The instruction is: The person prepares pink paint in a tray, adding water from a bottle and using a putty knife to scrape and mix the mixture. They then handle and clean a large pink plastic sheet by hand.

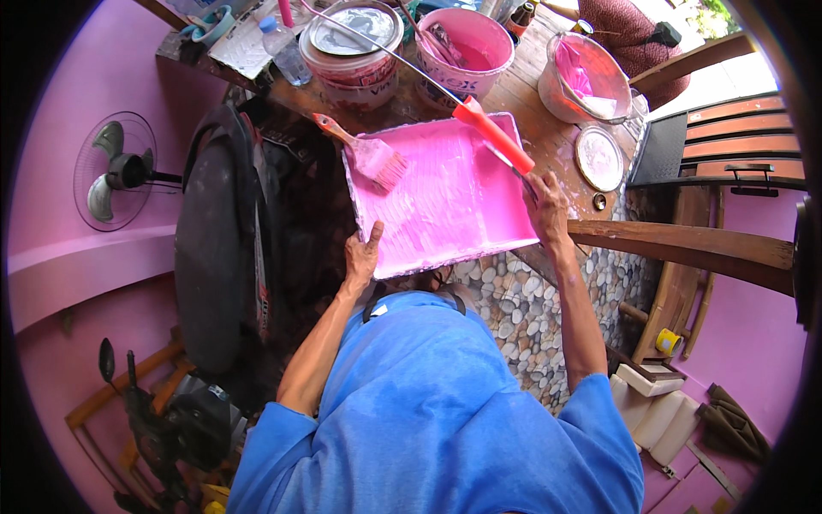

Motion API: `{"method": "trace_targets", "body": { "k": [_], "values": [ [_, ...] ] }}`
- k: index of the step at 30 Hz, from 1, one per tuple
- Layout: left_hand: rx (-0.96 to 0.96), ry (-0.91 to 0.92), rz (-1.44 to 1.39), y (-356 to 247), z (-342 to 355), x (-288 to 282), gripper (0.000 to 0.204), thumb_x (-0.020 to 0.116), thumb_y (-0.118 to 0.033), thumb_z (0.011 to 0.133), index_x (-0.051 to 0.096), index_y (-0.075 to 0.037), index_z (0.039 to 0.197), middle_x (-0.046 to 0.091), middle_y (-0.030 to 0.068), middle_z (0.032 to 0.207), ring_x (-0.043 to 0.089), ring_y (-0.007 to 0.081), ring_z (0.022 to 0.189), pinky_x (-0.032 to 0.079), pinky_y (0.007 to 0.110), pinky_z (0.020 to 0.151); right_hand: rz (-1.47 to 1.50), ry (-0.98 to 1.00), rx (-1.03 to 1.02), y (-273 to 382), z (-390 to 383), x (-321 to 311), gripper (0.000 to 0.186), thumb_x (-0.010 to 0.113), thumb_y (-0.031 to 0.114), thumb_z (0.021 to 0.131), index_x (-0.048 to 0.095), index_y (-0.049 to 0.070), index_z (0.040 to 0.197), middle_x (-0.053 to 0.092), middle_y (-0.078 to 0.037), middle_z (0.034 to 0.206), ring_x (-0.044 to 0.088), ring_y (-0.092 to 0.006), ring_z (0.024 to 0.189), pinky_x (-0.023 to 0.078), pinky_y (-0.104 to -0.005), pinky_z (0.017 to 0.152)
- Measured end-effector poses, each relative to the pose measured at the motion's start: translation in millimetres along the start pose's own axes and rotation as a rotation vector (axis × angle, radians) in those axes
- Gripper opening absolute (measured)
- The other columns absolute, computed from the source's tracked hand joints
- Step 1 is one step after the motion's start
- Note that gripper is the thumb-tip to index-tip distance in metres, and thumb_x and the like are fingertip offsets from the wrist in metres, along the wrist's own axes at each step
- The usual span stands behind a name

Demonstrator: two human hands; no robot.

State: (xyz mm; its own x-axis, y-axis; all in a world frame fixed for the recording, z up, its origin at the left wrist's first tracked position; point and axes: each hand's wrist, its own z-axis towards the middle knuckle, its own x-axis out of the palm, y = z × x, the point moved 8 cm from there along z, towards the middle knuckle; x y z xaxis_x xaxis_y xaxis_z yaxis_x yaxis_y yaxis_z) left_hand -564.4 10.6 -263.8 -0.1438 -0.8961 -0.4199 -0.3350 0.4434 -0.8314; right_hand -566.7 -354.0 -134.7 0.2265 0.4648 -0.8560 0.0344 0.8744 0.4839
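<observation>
Pink-coated rectangular tray (445, 218) sits mid-frame — my bare left hand (363, 254) grips its left edge, bare right hand (550, 206) its right.

— And the walls (51, 214)?
— Painted pink, with a fan (128, 171) at left.
— Underfoot?
— Pebble-patterned floor (514, 317), beside a worn wooden table (538, 128); bright daylight (745, 68) at upper right.

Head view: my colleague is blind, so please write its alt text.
A person's left hand and right hand hold a pink-coated rectangular paint tray. A pink-smeared flat paintbrush and a red-handled metal rod cross its far edge; paint-stained plastic buckets stand beyond on a wooden table.
</observation>
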Motion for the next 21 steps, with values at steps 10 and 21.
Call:
{"method": "trace_targets", "body": {
  "k": [10,21],
  "values": [
    [0.007,-0.005,0.024,-0.8,0.5,1.0,0.074,0.056,-0.069,0.080,0.055,0.004,0.071,0.047,0.0096,0.057,0.038,0.0171,0.060,0.041,0.039,0.058,0.097,-0.080,-0.159,4.8,6.5,24.4,0.020,0.064,0.010,0.084,0.063,0.001,0.102,0.055,-0.016,0.090,0.059,-0.0349,0.078,0.048,-0.0443,0.068],
    [0.005,-0.015,-0.044,-2.6,0.4,0.1,0.072,0.057,-0.069,0.079,0.055,0.002,0.071,0.045,0.0039,0.057,0.037,0.0144,0.060,0.040,0.036,0.057,-0.117,0.229,-0.038,13.0,-73.2,4.2,0.021,0.060,0.011,0.086,0.062,0.004,0.106,0.054,-0.015,0.091,0.062,-0.0328,0.076,0.052,-0.0425,0.065]
  ]
}}
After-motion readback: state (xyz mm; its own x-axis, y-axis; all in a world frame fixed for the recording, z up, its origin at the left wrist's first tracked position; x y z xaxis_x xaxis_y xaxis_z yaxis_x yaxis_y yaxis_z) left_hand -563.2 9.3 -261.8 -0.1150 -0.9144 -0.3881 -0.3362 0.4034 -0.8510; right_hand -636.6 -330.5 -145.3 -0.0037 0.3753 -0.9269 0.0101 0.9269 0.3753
